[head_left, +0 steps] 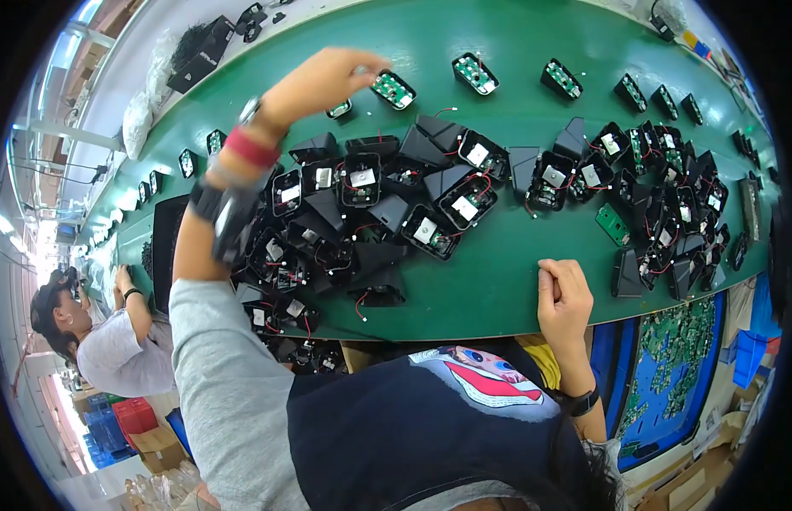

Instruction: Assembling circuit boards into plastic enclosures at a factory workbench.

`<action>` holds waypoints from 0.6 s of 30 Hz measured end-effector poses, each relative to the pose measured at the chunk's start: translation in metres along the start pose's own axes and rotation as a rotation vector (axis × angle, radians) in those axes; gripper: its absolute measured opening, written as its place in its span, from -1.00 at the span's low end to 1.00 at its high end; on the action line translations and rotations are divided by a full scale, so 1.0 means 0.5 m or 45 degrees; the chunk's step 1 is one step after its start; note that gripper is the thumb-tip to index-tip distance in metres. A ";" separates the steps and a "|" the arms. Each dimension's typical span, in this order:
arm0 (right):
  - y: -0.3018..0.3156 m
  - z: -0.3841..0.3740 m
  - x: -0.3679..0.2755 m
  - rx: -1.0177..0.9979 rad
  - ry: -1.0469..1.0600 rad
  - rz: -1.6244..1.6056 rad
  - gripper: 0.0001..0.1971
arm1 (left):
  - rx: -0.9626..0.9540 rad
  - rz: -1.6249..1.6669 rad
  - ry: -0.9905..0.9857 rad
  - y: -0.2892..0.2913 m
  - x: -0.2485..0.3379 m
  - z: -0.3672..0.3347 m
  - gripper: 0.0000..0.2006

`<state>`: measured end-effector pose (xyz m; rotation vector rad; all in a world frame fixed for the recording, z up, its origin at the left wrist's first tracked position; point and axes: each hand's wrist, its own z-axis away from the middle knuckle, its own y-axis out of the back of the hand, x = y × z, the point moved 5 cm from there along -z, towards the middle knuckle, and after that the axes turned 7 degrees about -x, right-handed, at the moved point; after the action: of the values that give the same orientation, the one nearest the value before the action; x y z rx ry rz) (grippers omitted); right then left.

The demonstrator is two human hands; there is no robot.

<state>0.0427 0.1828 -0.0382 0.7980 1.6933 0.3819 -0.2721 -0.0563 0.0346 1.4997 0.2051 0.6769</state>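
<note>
Stretched far across the table, my left hand (328, 83) has thumb and index finger apart, with the fingertips at the upper left edge of a black plastic housing (394, 90) fitted with a green circuit board. I cannot tell whether they touch it. Another such housing (339, 109) shows partly under the hand. My right hand (566, 300) is curled into a loose fist near the table's front edge, with nothing visible in it. Between the arms lies a heap of black housings (362, 180) with white blocks and thin red wires inside.
More board-fitted housings (476, 74) stand in a row along the green table's (498, 294) far side. A second heap (668, 196) lies right, beside a loose green board (613, 224). A blue tray (622, 383) of circuit boards sits at lower right. Another person (115, 341) works at left.
</note>
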 end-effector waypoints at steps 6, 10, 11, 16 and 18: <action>0.001 0.003 0.001 0.049 0.054 -0.027 -0.90 | -0.511 -0.287 0.041 -0.068 -0.049 -0.116 -0.47; 0.005 0.006 -0.004 0.096 0.081 -0.028 -0.90 | -0.490 -0.376 0.020 -0.036 -0.006 -0.089 -0.48; 0.003 0.008 -0.002 0.073 0.075 -0.048 -0.90 | -0.175 -0.188 0.022 0.008 -0.001 -0.069 -0.51; 0.028 0.017 0.038 -0.125 -0.168 -0.326 -0.88 | 0.561 0.623 0.024 0.136 0.229 0.137 -0.61; 0.051 0.026 0.054 -0.074 -0.371 -0.653 -0.85 | 0.447 1.005 0.103 0.084 0.326 0.198 -0.63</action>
<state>0.0599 0.2175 -0.0454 0.3337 1.5347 -0.0402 -0.1014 -0.0570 0.1295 1.8967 -0.2415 1.3831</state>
